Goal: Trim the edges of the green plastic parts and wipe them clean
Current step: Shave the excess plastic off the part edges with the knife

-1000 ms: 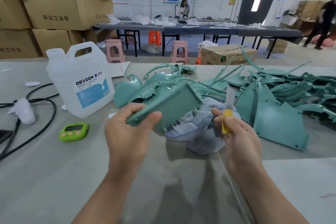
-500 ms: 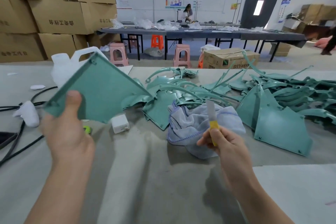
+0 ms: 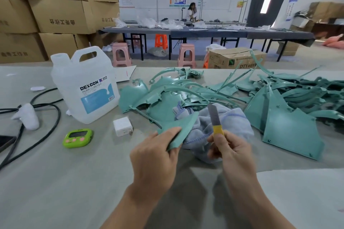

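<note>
My left hand (image 3: 154,156) grips a green plastic part (image 3: 181,129) by its lower edge, holding it tilted over the table. My right hand (image 3: 230,150) holds a knife with a yellow handle (image 3: 216,122), its grey blade pointing up just right of the part and apart from it. A pale blue cloth (image 3: 223,128) lies bunched behind both hands. A large heap of green plastic parts (image 3: 223,91) spreads across the table behind and to the right, with one big flat panel (image 3: 290,132) at the right.
A white DEXCON jug (image 3: 85,87) stands at the left. A green timer (image 3: 78,137), a white charger block (image 3: 122,126) and black cables (image 3: 46,117) lie on the grey table (image 3: 74,182). Cardboard boxes (image 3: 55,15) are stacked back left; a person stands at a far table.
My left hand has brought the green part from the far left back to the middle, close to the knife, and turned it edge-on. The right hand raised the blade slightly.
</note>
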A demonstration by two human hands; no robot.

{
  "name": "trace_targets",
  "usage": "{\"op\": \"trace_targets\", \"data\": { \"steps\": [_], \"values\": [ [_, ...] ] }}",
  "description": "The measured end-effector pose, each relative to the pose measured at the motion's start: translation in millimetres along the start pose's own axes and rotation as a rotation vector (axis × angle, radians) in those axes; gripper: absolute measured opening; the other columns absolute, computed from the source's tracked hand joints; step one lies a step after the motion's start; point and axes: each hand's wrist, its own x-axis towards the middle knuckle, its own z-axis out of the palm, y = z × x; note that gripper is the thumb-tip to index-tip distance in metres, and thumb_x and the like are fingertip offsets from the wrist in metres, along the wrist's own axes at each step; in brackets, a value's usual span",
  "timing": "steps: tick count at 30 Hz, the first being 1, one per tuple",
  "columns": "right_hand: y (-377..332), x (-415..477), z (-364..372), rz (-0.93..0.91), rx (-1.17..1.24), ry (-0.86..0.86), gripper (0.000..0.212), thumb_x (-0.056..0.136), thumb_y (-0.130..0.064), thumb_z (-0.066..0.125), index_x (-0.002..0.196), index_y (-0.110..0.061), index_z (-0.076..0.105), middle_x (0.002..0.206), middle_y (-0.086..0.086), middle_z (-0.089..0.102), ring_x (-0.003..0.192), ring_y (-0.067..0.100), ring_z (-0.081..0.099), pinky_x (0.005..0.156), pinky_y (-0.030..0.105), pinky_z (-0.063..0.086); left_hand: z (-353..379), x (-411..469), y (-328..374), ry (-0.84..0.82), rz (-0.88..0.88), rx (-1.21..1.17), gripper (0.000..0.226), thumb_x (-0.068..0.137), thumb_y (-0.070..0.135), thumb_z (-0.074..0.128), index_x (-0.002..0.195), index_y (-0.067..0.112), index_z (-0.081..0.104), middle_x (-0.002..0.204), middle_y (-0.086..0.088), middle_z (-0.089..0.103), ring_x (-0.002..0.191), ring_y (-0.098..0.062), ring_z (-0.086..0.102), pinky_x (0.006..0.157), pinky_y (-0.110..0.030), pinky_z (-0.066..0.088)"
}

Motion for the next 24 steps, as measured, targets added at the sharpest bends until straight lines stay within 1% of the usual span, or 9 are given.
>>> {"op": "trace_targets", "data": {
  "steps": [3,6,8,11,14,16,19,22,24],
  "values": [
    [-3.6,-3.9,4.1,-0.026,0.006,-0.055,0.028,0.100,-0.016,0.057,0.077,-0.017,0.072,0.056,0.007,0.062,0.054,0.013,0.055,0.057,0.018,0.044,-1.5,0.5,1.2,-0.068,-0.062,-0.015,0.030,0.085,0.040,0.062,0.112,0.035,0.074,0.092,0.013,0.076,0.076,-0.009,0.066,0.065,-0.014,0.035],
    [-8.0,-11.4,8.8,-0.046,0.010,-0.208,0.019,0.096,-0.022,0.066,0.079,-0.017,0.074,0.059,0.010,0.063,0.058,0.014,0.056,0.063,0.018,0.046,-5.1,1.9,5.3,-0.103,-0.080,-0.086,0.035,0.088,0.040,0.056,0.118,0.033,0.072,0.104,0.015,0.076,0.084,-0.004,0.069,0.073,-0.006,0.039],
    [-8.5,-15.8,10.1,-0.057,-0.010,-0.307,0.020,0.094,-0.027,0.066,0.079,-0.015,0.073,0.064,0.011,0.065,0.063,0.019,0.059,0.066,0.028,0.049,-8.3,3.8,7.3,-0.112,-0.098,-0.158,0.037,0.088,0.034,0.055,0.123,0.035,0.067,0.107,0.021,0.073,0.088,0.006,0.064,0.079,0.001,0.037],
    [-8.9,-18.5,11.0,-0.084,-0.067,-0.375,0.028,0.090,-0.037,0.062,0.078,-0.014,0.072,0.070,0.010,0.068,0.072,0.030,0.061,0.074,0.048,0.050,-9.6,5.2,6.4,-0.120,-0.132,-0.234,0.044,0.088,0.023,0.056,0.129,0.039,0.063,0.103,0.032,0.067,0.089,0.025,0.054,0.079,0.004,0.034],
    [-9.0,-18.8,12.2,-0.084,-0.074,-0.371,0.028,0.089,-0.038,0.063,0.077,-0.014,0.073,0.072,0.009,0.069,0.075,0.032,0.063,0.077,0.052,0.051,-8.7,4.5,5.5,-0.115,-0.118,-0.238,0.044,0.090,0.023,0.055,0.130,0.037,0.064,0.106,0.022,0.072,0.090,0.023,0.055,0.079,0.005,0.033],
    [-7.0,-18.0,12.1,-0.088,-0.105,-0.376,0.029,0.090,-0.036,0.062,0.074,-0.014,0.072,0.073,0.008,0.069,0.074,0.027,0.063,0.076,0.044,0.051,-9.2,4.2,6.4,-0.109,-0.121,-0.236,0.042,0.091,0.029,0.051,0.130,0.037,0.065,0.106,0.022,0.072,0.093,0.018,0.059,0.079,0.005,0.034],
    [-2.1,-13.6,12.1,-0.064,-0.124,-0.342,0.029,0.094,-0.029,0.062,0.070,-0.015,0.069,0.068,0.005,0.066,0.067,0.014,0.059,0.068,0.025,0.048,-11.1,4.8,5.2,-0.096,-0.090,-0.221,0.037,0.093,0.029,0.053,0.127,0.035,0.065,0.100,0.019,0.072,0.095,0.011,0.060,0.078,0.007,0.032],
    [5.6,-0.2,8.6,-0.001,-0.178,-0.164,0.028,0.099,-0.016,0.061,0.072,-0.009,0.066,0.057,0.002,0.058,0.056,0.012,0.048,0.056,0.027,0.039,-14.6,5.6,0.6,-0.122,-0.025,-0.218,0.034,0.097,0.031,0.051,0.128,0.034,0.066,0.108,0.019,0.073,0.096,0.010,0.062,0.083,0.005,0.033],
    [6.9,11.7,2.5,0.041,-0.224,-0.019,0.029,0.101,-0.013,0.058,0.073,-0.011,0.067,0.053,-0.001,0.057,0.051,0.012,0.045,0.053,0.030,0.036,-15.2,5.2,-0.8,-0.152,0.002,-0.231,0.034,0.098,0.031,0.051,0.129,0.034,0.065,0.114,0.020,0.072,0.097,0.014,0.061,0.086,0.002,0.035]
  ]
}}
